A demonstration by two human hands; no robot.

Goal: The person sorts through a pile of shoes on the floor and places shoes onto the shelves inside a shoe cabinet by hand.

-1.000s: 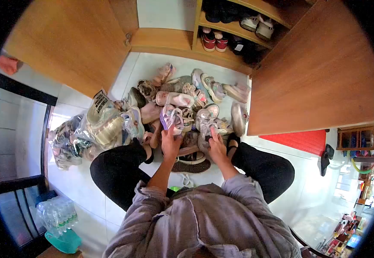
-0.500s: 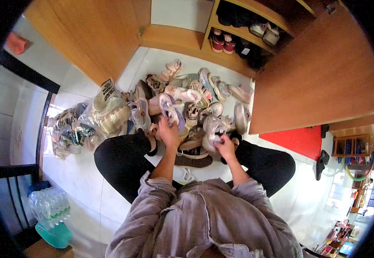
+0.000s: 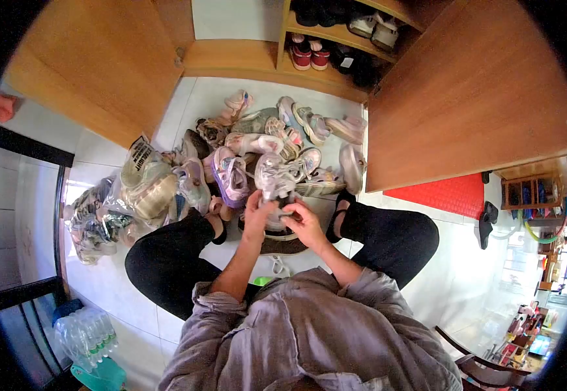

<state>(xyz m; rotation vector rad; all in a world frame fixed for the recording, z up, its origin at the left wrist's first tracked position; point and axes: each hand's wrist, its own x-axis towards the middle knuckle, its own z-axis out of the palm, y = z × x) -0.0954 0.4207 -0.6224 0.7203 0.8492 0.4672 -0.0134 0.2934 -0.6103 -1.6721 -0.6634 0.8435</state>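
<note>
A pale silver-white sneaker (image 3: 274,174) is up in front of me, between my knees, its heel end toward me. Around one side of that heel my left hand (image 3: 256,212) is closed, and my right hand (image 3: 304,223) grips the other side with bent fingers. What the fingertips press on at the opening is blurred. Just left of my left hand rests a lavender sneaker (image 3: 231,178). A dark-soled shoe (image 3: 282,247) lies beneath my hands, partly hidden by them. Beyond, a white and pink shoe (image 3: 253,143) lies in the heap.
Clear plastic bags of shoes (image 3: 150,186) stand at left. Two open wooden cabinet doors (image 3: 472,98) flank shelves holding red shoes (image 3: 309,58). A red mat (image 3: 436,195) is at right, bottled water (image 3: 87,339) at lower left.
My left hand has let go of the lavender sneaker and joined my right on the pale sneaker. That sneaker has moved left to the middle. The view has shifted slightly.
</note>
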